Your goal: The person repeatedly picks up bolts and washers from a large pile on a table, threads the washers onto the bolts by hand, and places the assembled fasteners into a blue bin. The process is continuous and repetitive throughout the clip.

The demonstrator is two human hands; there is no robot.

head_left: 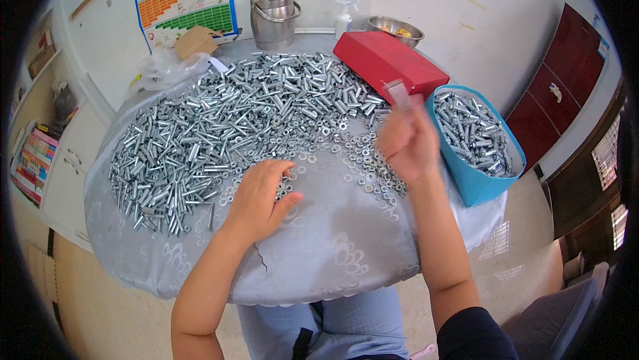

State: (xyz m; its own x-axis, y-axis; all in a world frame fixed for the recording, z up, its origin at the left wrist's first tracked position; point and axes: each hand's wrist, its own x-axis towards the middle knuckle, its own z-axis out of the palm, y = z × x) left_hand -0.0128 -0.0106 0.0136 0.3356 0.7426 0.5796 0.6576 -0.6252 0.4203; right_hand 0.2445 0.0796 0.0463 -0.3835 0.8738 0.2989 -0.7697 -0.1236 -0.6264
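My right hand (pixel 413 140), smeared by motion, is raised near the red box. Its fingers are closed on a short silvery metal piece (pixel 398 92), too blurred to name its kind. Over the near edge of the hardware pile my left hand (pixel 261 197) hovers, thumb and fingers apart, with nothing visible between them. A wide heap of silvery metal sleeves and bolts (pixel 200 137) covers the far and left side of the table. Loose washers and nuts (pixel 367 160) lie between my two hands. Beside my right wrist stands a blue bin (pixel 476 190), filled with assembled bolts (pixel 472 130).
A red box (pixel 393 60) sits at the back right of the cloth-covered table (pixel 319 253). Behind the heap stand a steel jug (pixel 272 20), a spray bottle (pixel 343 17) and a metal bowl (pixel 409 32). A plastic bag (pixel 170 70) lies at the back left.
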